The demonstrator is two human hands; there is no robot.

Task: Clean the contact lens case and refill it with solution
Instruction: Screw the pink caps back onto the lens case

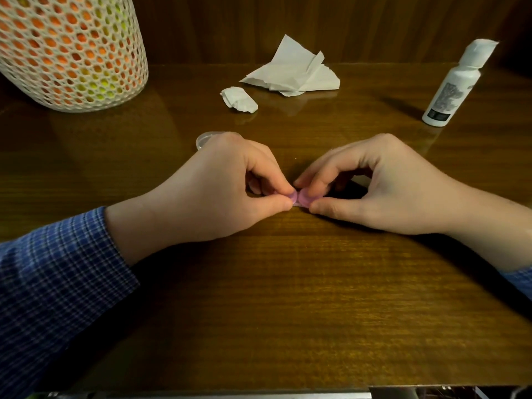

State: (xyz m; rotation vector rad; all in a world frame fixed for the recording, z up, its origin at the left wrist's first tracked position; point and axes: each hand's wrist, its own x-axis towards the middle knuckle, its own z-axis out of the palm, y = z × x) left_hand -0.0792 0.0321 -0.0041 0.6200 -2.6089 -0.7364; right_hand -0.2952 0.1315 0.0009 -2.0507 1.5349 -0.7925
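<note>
A small contact lens case with two pink caps [300, 198] lies on the wooden table [288, 298] between my hands. My left hand [213, 191] pinches its left cap with thumb and fingers. My right hand [371, 185] pinches the right cap the same way. Most of the case is hidden under my fingertips. A white solution bottle [452, 87] with a flip cap stands at the far right, apart from both hands. A clear round lid or dish [205, 138] peeks out just behind my left hand.
A crumpled white tissue [293, 72] and a smaller wad of tissue [239, 99] lie at the back centre. A tall white mesh container [72, 50] with orange and yellow contents stands at the back left. A wooden wall closes the back.
</note>
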